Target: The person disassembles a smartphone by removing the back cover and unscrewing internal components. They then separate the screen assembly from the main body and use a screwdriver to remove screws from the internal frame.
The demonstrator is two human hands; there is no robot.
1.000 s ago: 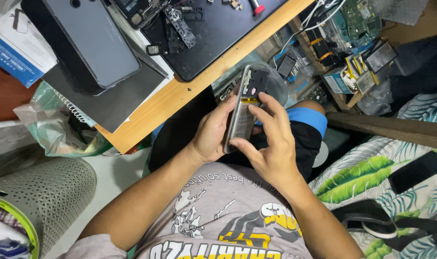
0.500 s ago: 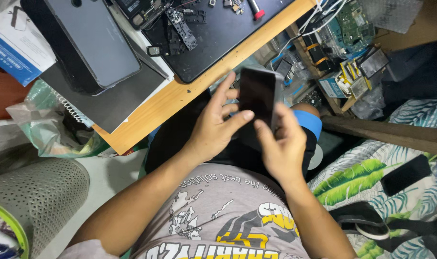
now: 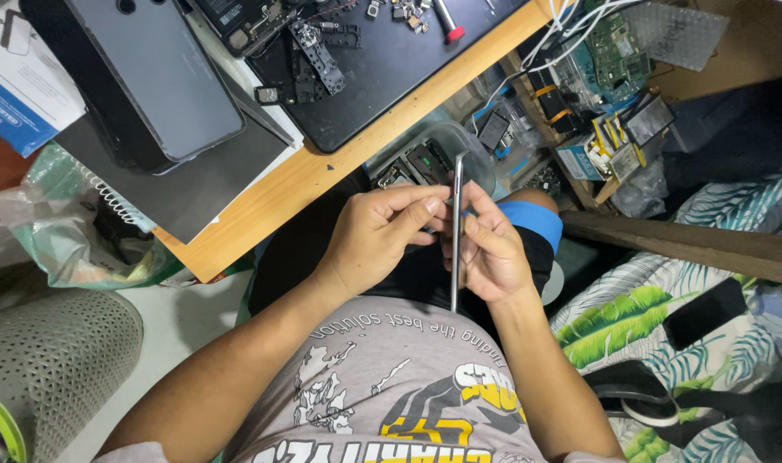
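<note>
A thin phone [image 3: 456,180] stands edge-on to the camera over my lap, so only its silver side shows. My left hand [image 3: 378,236] pinches it from the left with thumb and fingers. From the right, my right hand [image 3: 489,249] holds its lower half, fingers wrapped against the edge. Both hands meet in front of my grey printed shirt, just below the wooden desk edge [image 3: 322,176].
On the desk lie a black work mat [image 3: 391,69] with several small phone parts, a red-handled tool [image 3: 446,21], a dark phone back cover [image 3: 172,81] and a spiral notebook [image 3: 116,206]. Boxes of circuit boards [image 3: 614,43] sit to the right, a leaf-print bedcover [image 3: 631,326] lower right, a grey basket [image 3: 48,360] lower left.
The phone has turned from showing its dark flat face to standing edge-on. Both hands have shifted their grip and come closer to my body.
</note>
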